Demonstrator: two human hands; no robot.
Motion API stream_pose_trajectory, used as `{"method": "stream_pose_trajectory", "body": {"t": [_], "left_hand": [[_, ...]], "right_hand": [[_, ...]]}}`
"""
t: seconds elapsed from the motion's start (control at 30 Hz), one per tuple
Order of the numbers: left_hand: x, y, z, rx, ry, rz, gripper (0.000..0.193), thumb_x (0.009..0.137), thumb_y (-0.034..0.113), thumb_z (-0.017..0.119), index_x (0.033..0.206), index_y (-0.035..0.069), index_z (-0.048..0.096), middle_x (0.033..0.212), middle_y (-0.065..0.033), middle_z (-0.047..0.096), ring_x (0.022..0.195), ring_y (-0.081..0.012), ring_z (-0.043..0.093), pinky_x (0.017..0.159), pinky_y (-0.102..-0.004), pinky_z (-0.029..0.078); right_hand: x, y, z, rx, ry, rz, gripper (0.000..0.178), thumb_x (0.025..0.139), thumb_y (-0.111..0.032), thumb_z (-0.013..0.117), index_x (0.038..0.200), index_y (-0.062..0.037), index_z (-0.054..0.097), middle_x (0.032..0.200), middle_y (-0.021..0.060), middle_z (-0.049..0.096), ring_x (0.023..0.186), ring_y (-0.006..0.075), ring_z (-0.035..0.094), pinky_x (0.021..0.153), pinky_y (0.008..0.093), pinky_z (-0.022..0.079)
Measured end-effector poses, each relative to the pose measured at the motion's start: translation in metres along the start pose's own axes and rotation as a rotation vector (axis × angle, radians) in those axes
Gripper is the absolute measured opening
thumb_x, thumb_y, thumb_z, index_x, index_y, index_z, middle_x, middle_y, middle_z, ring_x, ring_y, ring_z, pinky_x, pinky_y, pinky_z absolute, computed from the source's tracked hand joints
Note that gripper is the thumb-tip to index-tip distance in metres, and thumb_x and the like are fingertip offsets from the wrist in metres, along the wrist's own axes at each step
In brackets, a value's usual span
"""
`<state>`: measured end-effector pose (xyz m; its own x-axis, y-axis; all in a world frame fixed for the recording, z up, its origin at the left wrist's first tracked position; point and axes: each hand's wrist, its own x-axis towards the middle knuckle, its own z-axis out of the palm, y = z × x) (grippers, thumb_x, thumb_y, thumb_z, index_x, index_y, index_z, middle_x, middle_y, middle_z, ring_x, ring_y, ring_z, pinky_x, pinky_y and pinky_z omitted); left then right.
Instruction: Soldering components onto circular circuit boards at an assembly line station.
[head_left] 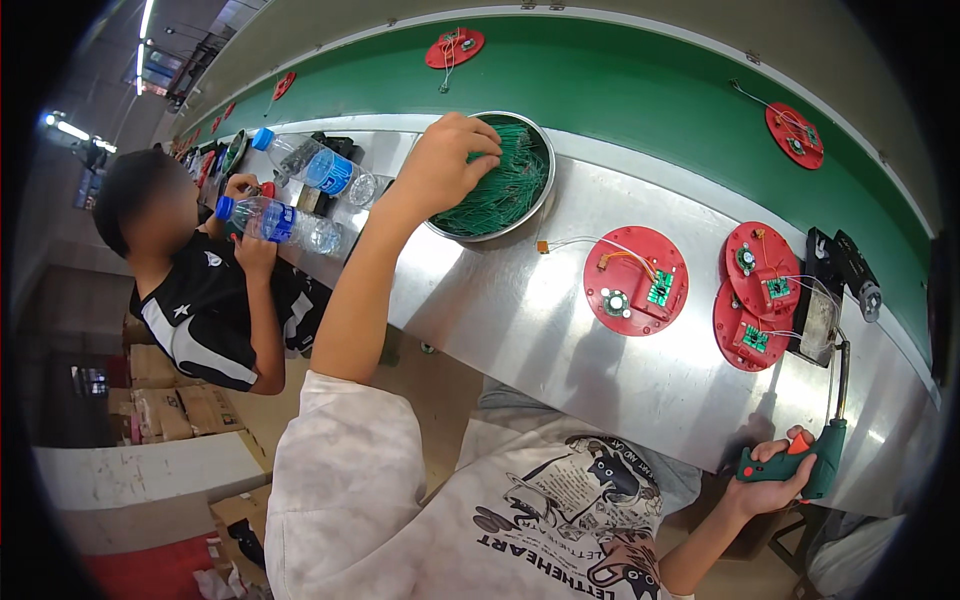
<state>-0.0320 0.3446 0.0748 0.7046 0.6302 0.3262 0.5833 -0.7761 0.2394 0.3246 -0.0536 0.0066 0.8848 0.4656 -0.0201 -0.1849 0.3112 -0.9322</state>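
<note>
My left hand (452, 165) is over a round metal bowl (549, 165) heaped with thin green wires (510, 190). Its fingers are curled together at the wires, and what lies between the fingertips is hidden. At the lower right, my right hand (775, 483) is wrapped round a green soldering gun (822, 462) with an orange trigger, its thin barrel pointing up. Between the hands, a red round plastic disc (636, 281) lies on the metal bench, bearing a small green circuit board and loose wires. Two similar red discs (762, 268) overlap farther right.
A black stand (823, 290) sits beside the overlapping discs. Behind the metal bench (480, 310) runs a green conveyor belt (620, 85) carrying more red discs (455, 48). Two plastic bottles (282, 222) lie at left, near a co-worker (200, 270) whose hands are at the bench.
</note>
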Motion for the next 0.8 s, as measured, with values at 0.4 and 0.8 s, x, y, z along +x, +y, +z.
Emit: {"method": "stream_pose_trajectory", "body": {"t": [0.4,0.8], "left_hand": [[0.007,0.026,-0.003,-0.385,0.084,-0.178,0.015,0.089,0.009,0.068,0.101,0.001,0.075,0.089,-0.0117,0.073,0.075,-0.0203,0.068,0.072,-0.0307,0.053],[0.0,0.016,0.008,-0.492,0.095,-0.324,0.017,0.092,0.009,0.066,0.103,-0.001,0.073,0.088,-0.0126,0.075,0.08,-0.0172,0.071,0.076,-0.0289,0.055]], "right_hand": [[0.002,0.004,-0.009,0.01,-0.087,-0.021,0.039,0.105,-0.036,0.038,0.113,-0.0014,0.053,0.102,0.0083,0.057,0.054,0.0114,0.048,0.049,0.0262,0.038],[0.002,0.003,-0.009,0.012,-0.11,-0.027,0.038,0.105,-0.035,0.038,0.114,-0.0011,0.053,0.102,0.0087,0.057,0.054,0.0109,0.048,0.049,0.0257,0.039]]}}
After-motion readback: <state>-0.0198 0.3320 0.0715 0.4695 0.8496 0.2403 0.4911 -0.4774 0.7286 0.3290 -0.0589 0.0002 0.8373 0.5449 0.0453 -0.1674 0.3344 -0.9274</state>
